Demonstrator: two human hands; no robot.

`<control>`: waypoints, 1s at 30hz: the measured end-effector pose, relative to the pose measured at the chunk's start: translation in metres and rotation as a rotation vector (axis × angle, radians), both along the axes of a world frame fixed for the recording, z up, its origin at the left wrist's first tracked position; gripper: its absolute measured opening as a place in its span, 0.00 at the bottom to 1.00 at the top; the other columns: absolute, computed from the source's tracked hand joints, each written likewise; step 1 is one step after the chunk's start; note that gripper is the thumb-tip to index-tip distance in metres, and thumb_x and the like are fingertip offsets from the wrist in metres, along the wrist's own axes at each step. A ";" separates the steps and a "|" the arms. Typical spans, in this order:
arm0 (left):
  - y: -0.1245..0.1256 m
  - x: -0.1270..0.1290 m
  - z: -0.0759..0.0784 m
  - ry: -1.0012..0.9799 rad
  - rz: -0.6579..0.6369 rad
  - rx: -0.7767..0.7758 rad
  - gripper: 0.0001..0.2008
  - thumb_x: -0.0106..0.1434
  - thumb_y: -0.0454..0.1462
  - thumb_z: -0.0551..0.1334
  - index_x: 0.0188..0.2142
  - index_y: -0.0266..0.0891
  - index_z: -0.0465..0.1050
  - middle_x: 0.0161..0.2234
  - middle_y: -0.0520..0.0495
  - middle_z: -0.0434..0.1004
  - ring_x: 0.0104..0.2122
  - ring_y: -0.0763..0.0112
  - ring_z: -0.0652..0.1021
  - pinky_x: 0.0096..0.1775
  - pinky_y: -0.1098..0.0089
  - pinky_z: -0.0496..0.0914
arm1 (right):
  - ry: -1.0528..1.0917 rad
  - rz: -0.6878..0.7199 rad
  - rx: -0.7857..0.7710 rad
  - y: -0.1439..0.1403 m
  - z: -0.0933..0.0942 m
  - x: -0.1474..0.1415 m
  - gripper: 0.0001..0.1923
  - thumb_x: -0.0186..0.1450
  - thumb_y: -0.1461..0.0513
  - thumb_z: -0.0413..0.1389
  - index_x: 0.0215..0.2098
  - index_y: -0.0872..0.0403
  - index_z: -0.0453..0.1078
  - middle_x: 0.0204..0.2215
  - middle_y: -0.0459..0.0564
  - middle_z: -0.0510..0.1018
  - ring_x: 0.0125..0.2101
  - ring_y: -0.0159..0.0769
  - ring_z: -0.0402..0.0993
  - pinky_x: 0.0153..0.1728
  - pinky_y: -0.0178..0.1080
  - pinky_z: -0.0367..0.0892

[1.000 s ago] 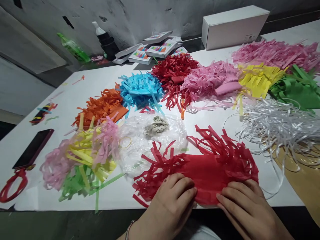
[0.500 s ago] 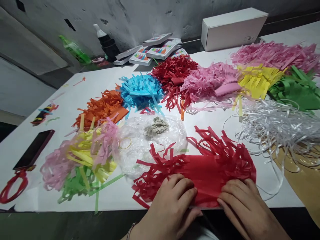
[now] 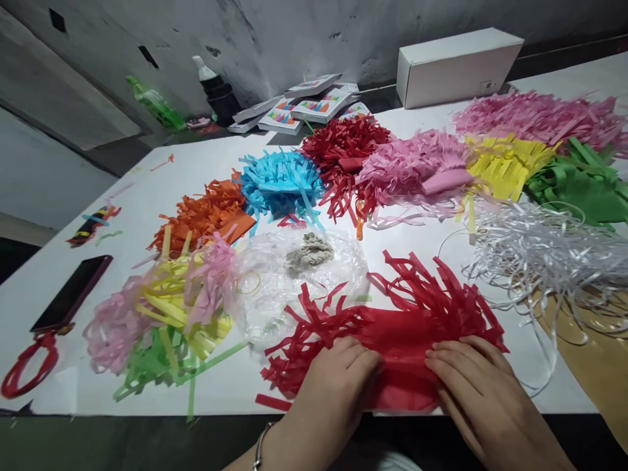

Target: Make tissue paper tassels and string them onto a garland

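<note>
- Since a second ago both hands have slid further onto the red fringed paper (image 3: 392,330), bunching it at the worktop's (image 3: 206,154) near edge.
- Left hand (image 3: 333,386) and right hand (image 3: 473,386) lie flat, fingers pressing, nothing gripped.
- Beyond: clear plastic bag (image 3: 289,275), then blue fringe (image 3: 279,183).

— What's the room like?
— A rough grey wall (image 3: 275,33) runs along twelve o'clock, stained and scuffed, with small dark holes toward eleven.
— And the furniture?
— One long table (image 3: 161,176) covered in white, its dark front edge at six. Brown paper (image 3: 596,366) lies at four. Light is dim and even.
</note>
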State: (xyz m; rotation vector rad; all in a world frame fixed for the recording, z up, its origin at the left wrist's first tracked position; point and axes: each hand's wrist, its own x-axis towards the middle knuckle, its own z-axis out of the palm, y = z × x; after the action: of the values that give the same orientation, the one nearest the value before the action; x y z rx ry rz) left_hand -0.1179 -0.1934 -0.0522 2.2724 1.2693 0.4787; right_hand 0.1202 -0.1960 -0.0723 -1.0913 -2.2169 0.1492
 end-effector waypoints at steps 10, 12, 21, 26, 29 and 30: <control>0.044 0.017 0.017 0.184 0.144 -0.201 0.10 0.71 0.33 0.55 0.32 0.39 0.69 0.30 0.49 0.77 0.28 0.67 0.75 0.30 0.70 0.65 | -0.160 -0.191 -0.192 0.030 0.002 -0.016 0.19 0.75 0.62 0.43 0.30 0.52 0.68 0.23 0.47 0.72 0.26 0.38 0.68 0.35 0.43 0.56; 0.052 0.020 0.021 0.244 0.160 -0.240 0.11 0.72 0.34 0.54 0.31 0.39 0.68 0.29 0.49 0.77 0.26 0.67 0.75 0.29 0.70 0.63 | -0.221 -0.233 -0.185 0.034 -0.001 -0.016 0.19 0.75 0.61 0.43 0.29 0.52 0.68 0.21 0.47 0.72 0.24 0.39 0.67 0.34 0.44 0.57; 0.065 0.025 0.018 0.319 0.168 -0.262 0.11 0.71 0.34 0.55 0.31 0.39 0.68 0.30 0.46 0.78 0.28 0.65 0.76 0.30 0.69 0.64 | -0.092 0.049 0.042 0.021 0.005 -0.007 0.16 0.71 0.69 0.47 0.49 0.54 0.74 0.47 0.54 0.81 0.53 0.46 0.72 0.60 0.57 0.52; 0.061 0.019 0.018 0.248 0.150 -0.216 0.08 0.70 0.34 0.55 0.33 0.39 0.68 0.29 0.49 0.76 0.27 0.67 0.74 0.30 0.69 0.66 | -0.091 0.030 0.024 0.019 -0.017 -0.008 0.16 0.70 0.70 0.47 0.46 0.56 0.75 0.49 0.55 0.80 0.57 0.47 0.70 0.65 0.60 0.47; 0.045 0.012 0.023 0.107 0.151 0.031 0.05 0.70 0.32 0.56 0.43 0.37 0.70 0.40 0.43 0.77 0.38 0.63 0.76 0.40 0.65 0.71 | -0.041 -0.003 -0.001 0.022 -0.024 -0.010 0.14 0.70 0.68 0.48 0.44 0.55 0.76 0.49 0.52 0.80 0.57 0.45 0.70 0.65 0.60 0.47; 0.039 0.010 0.024 0.063 0.134 0.146 0.08 0.70 0.31 0.56 0.46 0.36 0.70 0.45 0.40 0.76 0.43 0.61 0.74 0.45 0.62 0.70 | -0.005 -0.021 -0.011 0.022 -0.023 -0.011 0.13 0.71 0.68 0.50 0.43 0.54 0.76 0.48 0.51 0.81 0.56 0.44 0.71 0.65 0.59 0.47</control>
State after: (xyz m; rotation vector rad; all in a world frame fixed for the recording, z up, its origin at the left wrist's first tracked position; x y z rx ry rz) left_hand -0.1078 -0.1549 -0.0280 2.3479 1.4686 0.5687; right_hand 0.1093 -0.1736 -0.0954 -1.1220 -2.2104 0.1504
